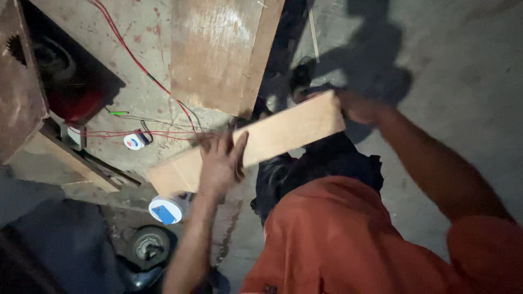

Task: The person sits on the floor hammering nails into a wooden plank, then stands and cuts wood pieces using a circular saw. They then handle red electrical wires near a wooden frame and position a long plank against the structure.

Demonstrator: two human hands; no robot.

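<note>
A pale wooden plank [283,133] runs slantwise from lower left to upper right across the middle of the view. My left hand [220,160] lies on its upper face near the middle, fingers spread over the far edge. My right hand [357,106] grips the plank's right end; the hand is blurred. The plank's left end rests on or just over the edge of a stained workbench [92,32]. My orange shirt [338,239] fills the lower right.
A larger brown board [218,51] lies on the workbench. Red wires [136,62] trail across it toward a small round white cap [132,141]. A white tub with a blue label [166,209] sits below the plank. A red machine part [71,100] sits at left. Grey concrete floor [468,71] lies to the right.
</note>
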